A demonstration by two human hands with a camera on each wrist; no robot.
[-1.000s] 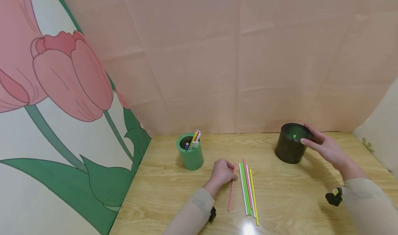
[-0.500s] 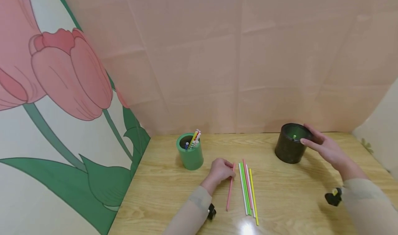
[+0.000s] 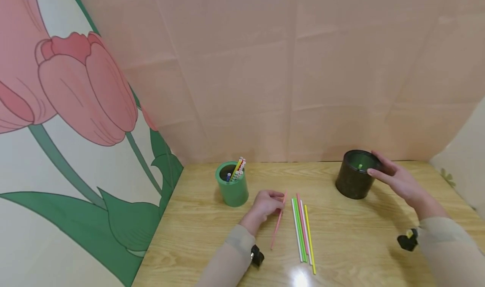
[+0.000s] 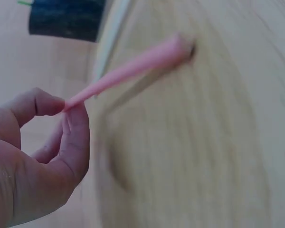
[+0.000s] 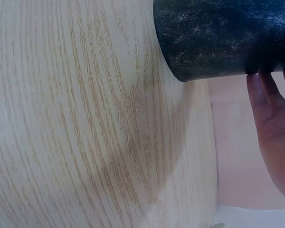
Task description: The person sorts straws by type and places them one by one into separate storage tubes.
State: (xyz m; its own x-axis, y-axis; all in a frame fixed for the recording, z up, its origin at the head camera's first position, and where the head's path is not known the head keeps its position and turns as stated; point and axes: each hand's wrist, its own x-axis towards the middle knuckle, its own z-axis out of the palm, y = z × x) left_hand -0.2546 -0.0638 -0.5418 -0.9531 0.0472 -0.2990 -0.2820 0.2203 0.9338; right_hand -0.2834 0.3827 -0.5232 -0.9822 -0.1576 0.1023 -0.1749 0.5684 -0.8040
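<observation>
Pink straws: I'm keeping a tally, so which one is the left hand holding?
The pink straw farthest left in the head view: the left hand pinches it, while the other pink straw lies flat on the table.

Smooth, plastic-looking pink stick

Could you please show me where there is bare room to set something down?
Bare wood lies between the yellow stick and the black cup, and left of the green cup. Crowded: the sticks beside the left hand.
</observation>
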